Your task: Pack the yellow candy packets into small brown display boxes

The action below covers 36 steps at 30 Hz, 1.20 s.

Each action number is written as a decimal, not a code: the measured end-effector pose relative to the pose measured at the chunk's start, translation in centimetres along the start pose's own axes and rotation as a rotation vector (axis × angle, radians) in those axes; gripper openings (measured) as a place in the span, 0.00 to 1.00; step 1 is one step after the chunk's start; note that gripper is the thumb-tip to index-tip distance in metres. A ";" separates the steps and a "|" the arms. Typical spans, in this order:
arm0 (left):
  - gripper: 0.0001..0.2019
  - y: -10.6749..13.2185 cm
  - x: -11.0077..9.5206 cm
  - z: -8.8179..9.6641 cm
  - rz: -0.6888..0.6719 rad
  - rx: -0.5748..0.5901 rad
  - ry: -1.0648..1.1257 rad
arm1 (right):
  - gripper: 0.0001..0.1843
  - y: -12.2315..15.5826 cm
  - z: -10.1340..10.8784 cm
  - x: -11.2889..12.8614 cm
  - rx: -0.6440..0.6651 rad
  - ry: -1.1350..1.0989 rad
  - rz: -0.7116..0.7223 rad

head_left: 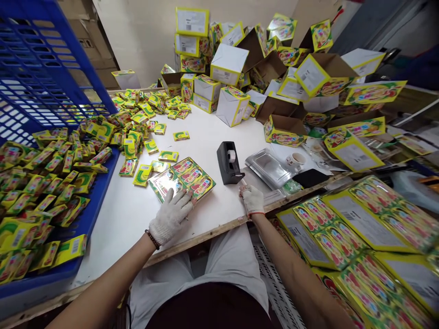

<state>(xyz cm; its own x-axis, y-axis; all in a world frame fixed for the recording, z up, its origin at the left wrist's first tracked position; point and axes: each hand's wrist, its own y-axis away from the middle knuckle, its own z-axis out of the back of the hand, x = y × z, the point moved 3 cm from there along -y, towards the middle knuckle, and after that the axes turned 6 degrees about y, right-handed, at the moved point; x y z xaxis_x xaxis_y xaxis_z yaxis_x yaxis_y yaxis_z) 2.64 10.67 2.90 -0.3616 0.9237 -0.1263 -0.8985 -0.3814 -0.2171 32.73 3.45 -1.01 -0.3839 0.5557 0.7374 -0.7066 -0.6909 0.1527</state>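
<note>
My left hand (172,215), in a white knit glove with bare fingertips, lies with fingers spread on the near edge of a flat pack (192,176) of small green, yellow and red boxes. The pack sits on the white table. My right hand (252,199), gloved the same way, is closed at the front end of a black tape dispenser (229,163). Its fingers appear to pinch the end of the tape; the strip itself is hard to make out. A white roll (232,156) shows in the dispenser.
A blue crate (99,201) full of small boxes stands at left, with loose boxes (146,109) spilling beside it. Open cartons (229,64) are heaped at the back. To the right are a silver tray (269,167), a cup (295,160) and stacked packed cartons (343,228).
</note>
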 end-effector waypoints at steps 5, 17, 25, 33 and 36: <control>0.24 1.6 0.3 -1.1 -0.014 -0.130 0.039 | 0.23 3.0 -0.4 1.2 0.183 -0.080 0.075; 0.27 1.9 -0.5 -1.1 0.079 -0.352 0.072 | 0.19 9.3 -7.4 7.8 0.657 -0.203 0.233; 0.11 -1.2 -2.2 1.1 0.371 -0.141 0.045 | 0.22 8.8 -9.6 4.6 0.774 -0.429 -0.006; 0.10 -3.2 -2.1 1.1 0.478 -0.075 0.020 | 0.21 6.7 -8.2 6.1 0.599 -0.338 -0.133; 0.10 -2.8 0.8 2.3 0.460 -0.096 0.100 | 0.17 4.3 -7.9 8.4 0.573 -0.161 -0.045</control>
<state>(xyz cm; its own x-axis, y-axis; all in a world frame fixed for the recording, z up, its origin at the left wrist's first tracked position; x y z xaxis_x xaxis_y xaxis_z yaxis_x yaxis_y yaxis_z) 4.25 12.59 5.59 -0.6866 0.6521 -0.3216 -0.6220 -0.7558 -0.2046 21.76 8.79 0.66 -0.2342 0.5443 0.8055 -0.2702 -0.8324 0.4839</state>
